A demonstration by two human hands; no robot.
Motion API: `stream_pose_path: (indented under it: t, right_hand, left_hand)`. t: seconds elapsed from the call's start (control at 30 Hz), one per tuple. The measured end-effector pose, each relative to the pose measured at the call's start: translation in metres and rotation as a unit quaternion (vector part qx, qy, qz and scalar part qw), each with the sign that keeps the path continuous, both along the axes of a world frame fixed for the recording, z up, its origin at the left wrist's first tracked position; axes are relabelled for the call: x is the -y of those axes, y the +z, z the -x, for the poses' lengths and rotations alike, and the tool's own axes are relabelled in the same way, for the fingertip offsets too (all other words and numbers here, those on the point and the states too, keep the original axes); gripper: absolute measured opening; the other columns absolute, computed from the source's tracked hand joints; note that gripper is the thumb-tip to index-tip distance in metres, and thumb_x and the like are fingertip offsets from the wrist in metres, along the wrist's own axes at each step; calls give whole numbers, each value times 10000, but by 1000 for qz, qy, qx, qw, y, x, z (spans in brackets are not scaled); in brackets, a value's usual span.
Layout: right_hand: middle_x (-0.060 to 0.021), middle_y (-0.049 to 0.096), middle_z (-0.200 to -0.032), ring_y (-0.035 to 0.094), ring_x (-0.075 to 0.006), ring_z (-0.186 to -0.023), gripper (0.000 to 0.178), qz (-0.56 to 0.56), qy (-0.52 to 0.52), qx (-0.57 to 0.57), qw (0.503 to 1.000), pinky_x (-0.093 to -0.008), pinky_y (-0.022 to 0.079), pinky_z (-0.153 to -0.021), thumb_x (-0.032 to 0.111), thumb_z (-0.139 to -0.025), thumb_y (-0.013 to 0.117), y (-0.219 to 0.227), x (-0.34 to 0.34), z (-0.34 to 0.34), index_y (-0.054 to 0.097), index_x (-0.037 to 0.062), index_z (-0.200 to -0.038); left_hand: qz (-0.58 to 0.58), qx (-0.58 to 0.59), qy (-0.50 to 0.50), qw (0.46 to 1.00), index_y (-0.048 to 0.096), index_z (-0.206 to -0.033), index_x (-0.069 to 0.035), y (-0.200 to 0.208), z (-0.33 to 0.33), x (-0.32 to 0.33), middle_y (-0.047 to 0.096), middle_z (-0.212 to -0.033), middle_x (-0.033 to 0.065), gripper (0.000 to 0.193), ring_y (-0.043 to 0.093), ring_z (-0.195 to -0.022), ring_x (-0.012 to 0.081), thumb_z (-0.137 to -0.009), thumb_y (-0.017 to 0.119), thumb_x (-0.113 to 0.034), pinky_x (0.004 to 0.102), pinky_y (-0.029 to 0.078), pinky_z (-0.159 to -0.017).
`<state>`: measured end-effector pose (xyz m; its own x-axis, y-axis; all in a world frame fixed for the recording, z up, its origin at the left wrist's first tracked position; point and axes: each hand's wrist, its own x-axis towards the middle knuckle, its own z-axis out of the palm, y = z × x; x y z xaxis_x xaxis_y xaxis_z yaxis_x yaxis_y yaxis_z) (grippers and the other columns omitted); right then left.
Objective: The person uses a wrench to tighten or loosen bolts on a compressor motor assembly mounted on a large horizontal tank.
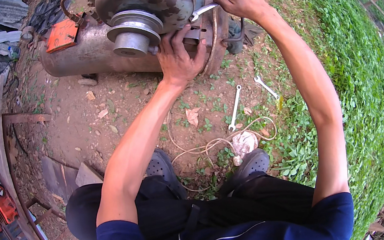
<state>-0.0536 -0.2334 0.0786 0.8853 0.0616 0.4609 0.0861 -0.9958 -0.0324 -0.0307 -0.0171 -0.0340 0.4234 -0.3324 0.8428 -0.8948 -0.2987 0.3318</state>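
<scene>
Wrench in use: silver wrench (204,12), its head down at the edge of the round housing (147,0), just above the slotted bracket (196,34). Exact seat on a fastener too small to confirm.
Right hand: (242,0) closed, thumb and curled fingers pinching the outer end of the wrench. Probably held that far out for leverage and to keep knuckles off the metal.
Left hand: (178,58) loosely spread, thumb standing apart from the fingers, fingertips in under the housing between the pulley (137,33) and the bracket. Index finger ends close to the wrench head — looks like steadying or feeling the spot. Can't tell if the tips press on anything small.
Machine: housing with stepped silver pulley sits over a rusty horizontal tank (93,57); orange plate (61,35) on the tank, left of the pulley.
Spare wrenches: a longer wrench (235,108) and a shorter wrench (266,87), both on the ground right of centre, apart from each other; likely parked there for easy reach.
Cord: beige cord (205,144) loops loosely on the dirt by the clogs (253,163) — crumpled pale wrapper (245,143) right beside it.
</scene>
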Motion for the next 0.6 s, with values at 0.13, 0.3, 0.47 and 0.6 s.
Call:
stream_pose_path:
  t: [0.13,0.3,0.47,0.6]
  right_hand:
    - [-137,576,-508,601,-340,-504,642,62,21,-16,998,-420,485,-490,619,-904,464,5,3,-3,681,101,-594]
    - [-117,570,-490,598,-320,-482,626,113,22,9,993,-403,476,-469,616,-902,467,5,16,1,684,123,-582]
    - [-107,568,-488,600,-303,-485,601,100,20,7,995,-387,457,-444,612,-900,473,3,4,6,694,143,-596]
    - [-109,546,-465,570,-308,-449,580,100,54,58,992,-385,432,-427,597,-889,506,0,8,0,691,135,-592]
  left_hand:
    - [8,26,18,999,473,-1243,-62,10,0,-2,487,-1083,153,574,492,-991,312,-789,715,-316,423,392,-823]
    - [-1,13,21,1000,491,-1200,-51,13,2,0,495,-1065,163,544,502,-969,325,-781,713,-318,436,398,-812]
    - [-2,-7,26,1000,475,-1263,-43,8,1,1,483,-1112,144,611,448,-1036,311,-781,717,-331,464,329,-911]
    - [-7,-3,17,1000,474,-1283,-49,4,1,3,477,-1124,130,610,432,-1047,297,-788,716,-313,463,311,-939]
